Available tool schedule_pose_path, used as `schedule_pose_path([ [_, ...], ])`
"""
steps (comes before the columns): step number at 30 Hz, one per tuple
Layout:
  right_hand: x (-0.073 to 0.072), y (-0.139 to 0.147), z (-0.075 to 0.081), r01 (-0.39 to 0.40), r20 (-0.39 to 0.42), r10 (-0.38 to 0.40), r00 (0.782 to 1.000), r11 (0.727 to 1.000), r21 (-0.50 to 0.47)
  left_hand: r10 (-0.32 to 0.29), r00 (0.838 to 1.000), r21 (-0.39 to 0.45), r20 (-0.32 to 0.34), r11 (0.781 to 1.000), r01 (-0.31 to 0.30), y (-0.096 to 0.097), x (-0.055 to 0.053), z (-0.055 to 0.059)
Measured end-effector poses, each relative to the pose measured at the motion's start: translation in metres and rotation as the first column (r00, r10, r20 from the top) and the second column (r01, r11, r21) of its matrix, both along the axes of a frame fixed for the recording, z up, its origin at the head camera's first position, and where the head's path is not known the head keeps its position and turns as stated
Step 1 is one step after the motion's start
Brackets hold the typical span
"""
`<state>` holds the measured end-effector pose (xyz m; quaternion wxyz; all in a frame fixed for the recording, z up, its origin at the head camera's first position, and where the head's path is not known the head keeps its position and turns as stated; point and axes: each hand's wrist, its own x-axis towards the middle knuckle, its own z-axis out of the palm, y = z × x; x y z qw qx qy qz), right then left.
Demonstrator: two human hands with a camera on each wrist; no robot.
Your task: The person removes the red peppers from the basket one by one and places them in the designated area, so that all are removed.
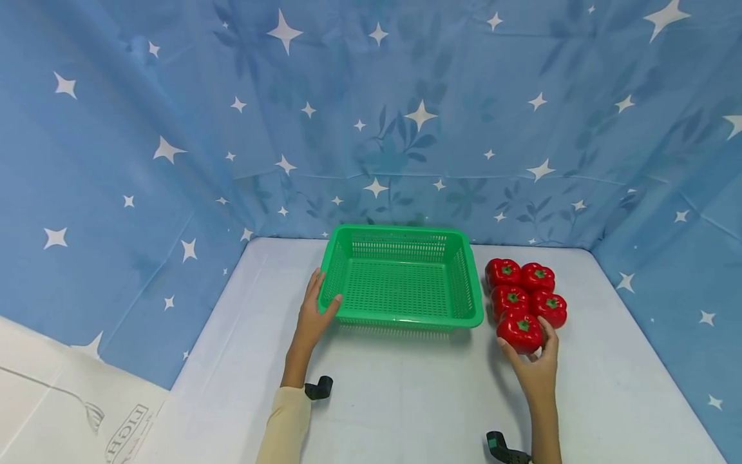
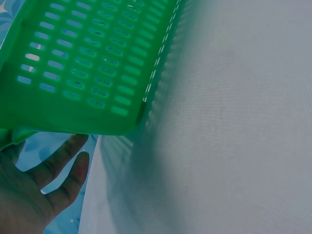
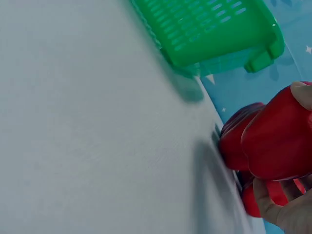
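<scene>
A green plastic basket [image 1: 400,322] with slotted walls stands on the white table, with nothing inside. My left hand [image 1: 313,316] is at its left side, thumb over the near left rim and the other fingers along the outer wall. In the left wrist view those fingers [image 2: 73,180] lie spread beside the basket wall [image 2: 78,114]. To the basket's right my right hand [image 1: 536,367] grips a red bell pepper [image 1: 520,332] between thumb and fingers. The right wrist view shows this pepper [image 3: 278,141] raised off the table. Several more red bell peppers [image 1: 510,299] sit clustered just behind it.
A white cloth covers the table [image 1: 400,399]. Blue star-patterned curtain [image 1: 377,142] hangs behind and along both sides. Small black wrist cameras [image 1: 319,388] are worn at both wrists. A pale printed sheet [image 1: 75,406] lies at the lower left, beyond the table.
</scene>
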<state>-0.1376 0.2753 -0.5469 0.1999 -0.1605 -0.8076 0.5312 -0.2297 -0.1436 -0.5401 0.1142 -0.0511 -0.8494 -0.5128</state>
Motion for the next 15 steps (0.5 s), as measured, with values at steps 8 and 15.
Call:
schedule_pose_path([
  [8,0.003,0.008,-0.011,-0.036,0.080,0.034,0.996,0.999,0.025,-0.007,1.000,0.002,-0.002,1.000,0.007,0.000,0.000,0.000],
  [15,0.002,0.010,-0.016,-0.058,0.062,0.056,0.996,0.998,0.019,-0.001,1.000,0.015,0.010,1.000,0.000,0.000,0.001,0.001],
])
